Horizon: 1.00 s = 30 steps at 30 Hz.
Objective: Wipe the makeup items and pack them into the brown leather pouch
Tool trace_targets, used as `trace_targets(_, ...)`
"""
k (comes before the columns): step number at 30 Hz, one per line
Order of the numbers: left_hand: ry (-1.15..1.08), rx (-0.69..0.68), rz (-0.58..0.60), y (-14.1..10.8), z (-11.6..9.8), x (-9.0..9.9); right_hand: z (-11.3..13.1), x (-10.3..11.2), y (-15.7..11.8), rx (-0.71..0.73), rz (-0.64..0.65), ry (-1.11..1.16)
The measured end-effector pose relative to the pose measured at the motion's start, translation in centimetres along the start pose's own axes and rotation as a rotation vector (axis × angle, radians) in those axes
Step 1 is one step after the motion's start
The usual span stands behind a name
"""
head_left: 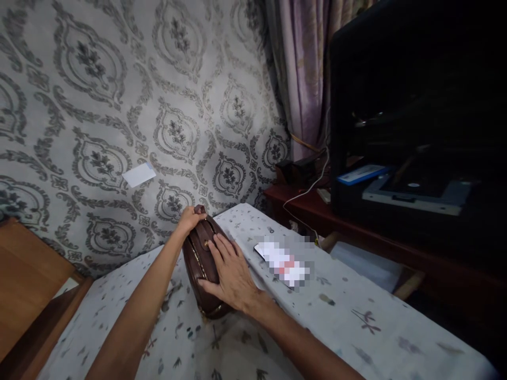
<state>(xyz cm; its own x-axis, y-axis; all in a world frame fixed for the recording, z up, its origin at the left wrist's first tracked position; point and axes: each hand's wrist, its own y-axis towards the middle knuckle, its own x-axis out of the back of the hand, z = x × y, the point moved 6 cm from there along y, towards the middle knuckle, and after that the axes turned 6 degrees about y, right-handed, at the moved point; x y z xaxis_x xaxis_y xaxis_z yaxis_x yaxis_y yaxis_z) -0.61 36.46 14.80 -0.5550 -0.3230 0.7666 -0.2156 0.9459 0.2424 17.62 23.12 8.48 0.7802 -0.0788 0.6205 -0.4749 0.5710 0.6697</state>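
Observation:
A brown leather handbag [200,264] with zippers and a small gold-coloured clasp sits tilted on the patterned white sheet [253,327]. At its far end, my left hand [190,218] grips the bag near a short strap or tab, fingers closed. My right hand [229,269] lies along the bag's right side with its fingers stretched out and thumb apart, pressing on the leather. To the right of the bag a phone [282,263] lies on the sheet, its lit screen blurred out.
A patterned wallpapered wall [178,79] stands behind the bed. On the right are a large dark screen [415,132], a reddish-brown stand [301,203] with a white cable [304,194], and an open drawer [410,285]. A wooden panel [31,285] borders the left side.

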Motion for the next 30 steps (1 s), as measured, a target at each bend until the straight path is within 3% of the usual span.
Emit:
trace_targets(8, -0.095, -0.058, 0.082, -1.5, -1.4, 0.2, 0.0, 0.3, 0.0, -0.001, -0.021, 0.009)
trace_targets(13, -0.177, -0.047, 0.110, -2.2, -0.7, 1.4, 0.1, 0.3, -0.1, 0.007, -0.034, -0.001)
trace_targets(20, -0.135, -0.043, 0.001, -3.6, 2.2, 4.8, 0.8, -0.4, -1.4, 0.027, -0.102, -0.052)
trace_targets(30, 0.000, 0.048, -0.125, -3.6, 4.8, 3.8, 1.1, -0.7, -1.9, 0.067, -0.119, -0.069)
